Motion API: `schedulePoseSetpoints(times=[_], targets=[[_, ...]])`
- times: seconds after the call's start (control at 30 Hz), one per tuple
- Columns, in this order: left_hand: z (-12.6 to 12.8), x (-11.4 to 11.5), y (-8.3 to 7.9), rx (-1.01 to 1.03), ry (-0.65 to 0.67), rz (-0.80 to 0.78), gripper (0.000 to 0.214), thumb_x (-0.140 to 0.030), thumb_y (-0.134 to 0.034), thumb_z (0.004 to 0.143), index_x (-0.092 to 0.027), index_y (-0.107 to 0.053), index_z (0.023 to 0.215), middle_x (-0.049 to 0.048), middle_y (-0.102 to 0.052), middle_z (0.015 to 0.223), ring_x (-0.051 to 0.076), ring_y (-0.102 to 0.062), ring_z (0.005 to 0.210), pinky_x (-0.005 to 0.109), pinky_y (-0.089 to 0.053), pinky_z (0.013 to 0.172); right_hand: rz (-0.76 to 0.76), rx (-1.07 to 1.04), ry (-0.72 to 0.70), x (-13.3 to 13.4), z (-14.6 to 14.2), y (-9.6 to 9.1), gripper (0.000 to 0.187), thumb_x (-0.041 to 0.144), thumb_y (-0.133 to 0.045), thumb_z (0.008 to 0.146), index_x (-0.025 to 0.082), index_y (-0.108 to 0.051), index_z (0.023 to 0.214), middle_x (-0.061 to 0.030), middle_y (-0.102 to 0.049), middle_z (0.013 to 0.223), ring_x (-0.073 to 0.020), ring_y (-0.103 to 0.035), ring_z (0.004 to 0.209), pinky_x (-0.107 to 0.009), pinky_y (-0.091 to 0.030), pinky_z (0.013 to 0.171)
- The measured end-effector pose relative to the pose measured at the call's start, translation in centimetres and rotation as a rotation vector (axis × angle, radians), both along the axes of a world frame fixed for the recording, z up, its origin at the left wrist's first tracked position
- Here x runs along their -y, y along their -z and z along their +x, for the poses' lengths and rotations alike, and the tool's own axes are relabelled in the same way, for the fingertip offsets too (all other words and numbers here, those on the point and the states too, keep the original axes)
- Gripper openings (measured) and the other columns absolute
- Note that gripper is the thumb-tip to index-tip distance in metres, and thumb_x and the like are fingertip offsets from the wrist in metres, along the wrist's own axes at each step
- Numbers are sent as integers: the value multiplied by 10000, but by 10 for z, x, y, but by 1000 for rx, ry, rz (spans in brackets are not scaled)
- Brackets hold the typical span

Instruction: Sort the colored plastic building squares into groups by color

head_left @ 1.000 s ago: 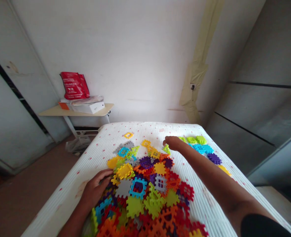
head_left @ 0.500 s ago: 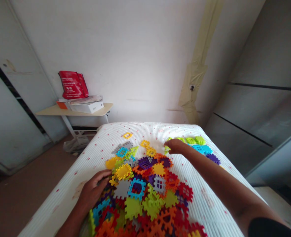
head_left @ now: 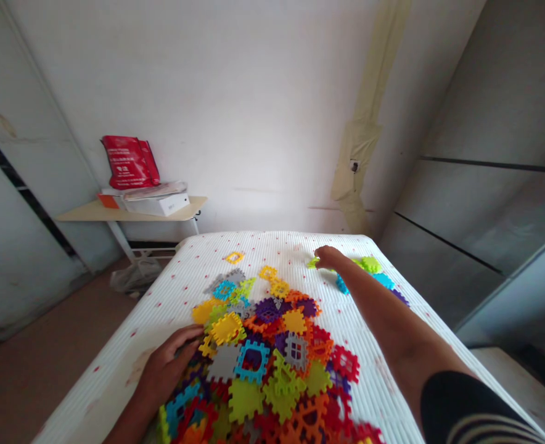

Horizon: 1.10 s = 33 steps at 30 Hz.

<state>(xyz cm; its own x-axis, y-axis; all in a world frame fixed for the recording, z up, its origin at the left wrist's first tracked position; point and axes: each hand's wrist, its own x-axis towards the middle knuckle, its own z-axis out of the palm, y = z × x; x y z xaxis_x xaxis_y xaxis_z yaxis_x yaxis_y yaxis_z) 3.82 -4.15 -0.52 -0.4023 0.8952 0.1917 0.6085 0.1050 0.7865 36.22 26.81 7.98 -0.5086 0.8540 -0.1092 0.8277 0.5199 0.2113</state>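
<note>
A heap of toothed plastic building tiles in several colours lies on the white quilted cover. My left hand rests at the heap's left side, thumb and fingers apart, with its fingertips by a yellow tile. Beyond the heap, my right hand reaches to the far part of the cover. Its fingers are closed at a lime green tile, partly hidden by the hand. Right of that wrist lie more green tiles, blue tiles and a purple tile, partly covered by my forearm.
A single yellow tile frame lies apart at the back left of the cover. Beyond it stands a small side table with a white box and a red bag. Grey cabinets line the right side.
My right hand has moved slightly farther back with the green tile at its fingers. My left hand stays beside the heap. The camera view has shifted a little.
</note>
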Motion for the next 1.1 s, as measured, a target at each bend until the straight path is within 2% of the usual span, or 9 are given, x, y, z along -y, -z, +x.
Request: schedulePoseSetpoints(times=[0.57,0.87,1.1], targets=[[-1,0,2,-12,-5,32,458,-629,-532,670,-255,-722,854,44,-700,1036,257,-635,986,372,-469,926,14,55,-11,-2,0,3,373,325,-660,730,218,-644,1087,-100,-653,1084,-234,-616,980,-295,-470,759],[1,0,-1,-6,-1,16,456,-618,-525,672,-251,-722,859,48,-701,1036,255,-634,983,380,-459,938,3,53,-22,-5,-1,8,390,282,-671,709,164,-651,1080,-137,-655,1075,-259,-623,968,-307,-481,762],[2,1,-2,-16,-13,18,439,-597,-518,674,-249,-719,852,50,-702,1030,253,-636,975,373,-473,918,-8,58,-19,-11,-4,16,377,236,-674,702,173,-659,1073,-125,-662,1062,-246,-623,975,-294,-477,785]])
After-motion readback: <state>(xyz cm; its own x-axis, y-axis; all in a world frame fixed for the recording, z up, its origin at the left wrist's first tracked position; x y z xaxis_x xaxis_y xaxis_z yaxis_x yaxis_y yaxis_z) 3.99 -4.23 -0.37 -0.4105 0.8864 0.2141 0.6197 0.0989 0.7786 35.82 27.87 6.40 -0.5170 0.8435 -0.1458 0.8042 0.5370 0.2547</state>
